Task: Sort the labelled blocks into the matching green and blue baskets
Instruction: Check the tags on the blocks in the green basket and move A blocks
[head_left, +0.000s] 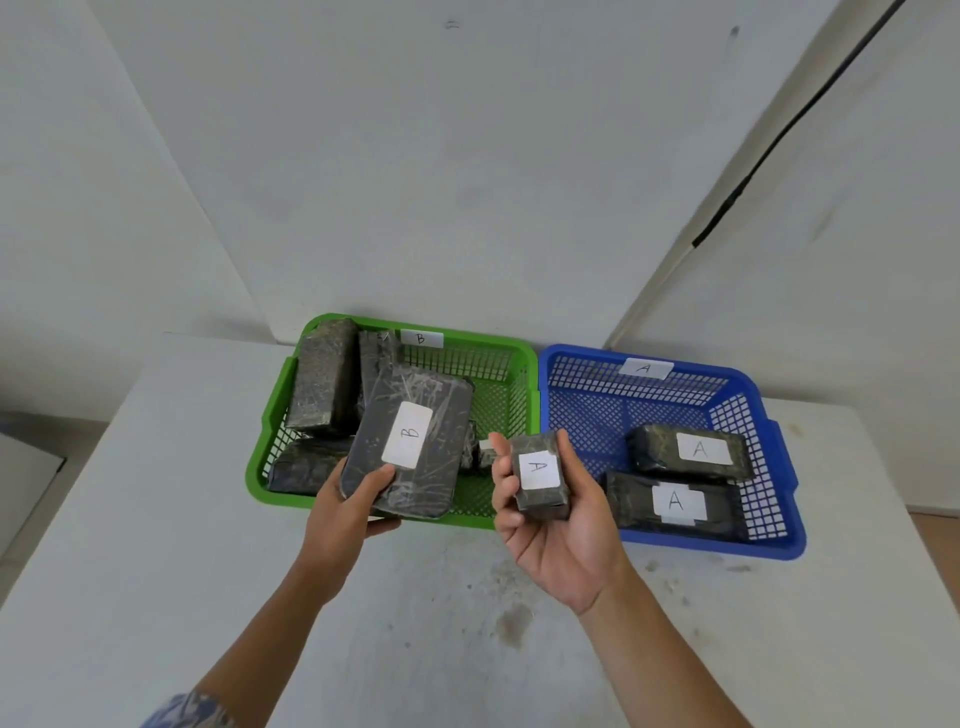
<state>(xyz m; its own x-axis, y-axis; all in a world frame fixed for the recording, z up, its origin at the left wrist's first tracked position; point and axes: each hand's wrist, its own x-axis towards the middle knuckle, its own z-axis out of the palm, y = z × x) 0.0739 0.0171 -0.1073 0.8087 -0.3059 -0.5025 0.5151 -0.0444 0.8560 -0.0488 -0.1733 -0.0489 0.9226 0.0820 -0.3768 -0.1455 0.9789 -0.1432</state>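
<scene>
My left hand (345, 506) grips a large flat black block labelled B (410, 441), held tilted over the front of the green basket (498, 348), which carries a B tag. Several dark wrapped blocks (322, 379) lie inside that basket. My right hand (550, 530) holds a small black block labelled A (540, 475) upright, in front of the gap between the two baskets. The blue basket (779, 540), tagged A, holds two blocks labelled A (691, 449), (675, 501) lying flat at its front.
Both baskets stand side by side at the back of a white table (156, 519), close to a white wall. A black cable (789, 124) runs diagonally down the wall at the right. Dark stains mark the table top near me.
</scene>
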